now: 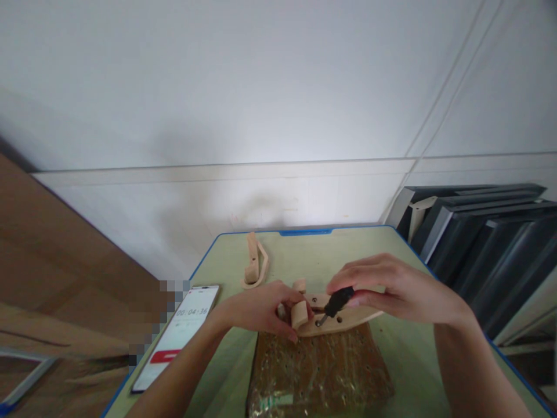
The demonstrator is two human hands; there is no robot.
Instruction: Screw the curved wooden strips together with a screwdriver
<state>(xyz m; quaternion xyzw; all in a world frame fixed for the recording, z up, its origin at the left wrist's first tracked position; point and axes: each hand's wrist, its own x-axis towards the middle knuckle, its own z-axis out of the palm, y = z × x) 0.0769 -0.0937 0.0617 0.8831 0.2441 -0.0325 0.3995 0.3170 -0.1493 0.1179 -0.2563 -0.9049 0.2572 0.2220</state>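
My left hand point(261, 310) is closed around a small rounded wooden block point(299, 313) and one end of a flat curved wooden piece point(348, 318) with holes in it. My right hand point(391, 287) pinches a small black-handled screwdriver point(336, 303), its metal tip set against a hole in the wooden piece. Both hands hover just above a brown perforated board point(322, 366) covered in clear wrap.
A second curved wooden assembly point(255, 268) lies at the far side of the green, blue-edged table point(400, 366). A phone point(178, 337) showing a timer lies at the left. Dark panels point(491, 244) lean against the wall at the right.
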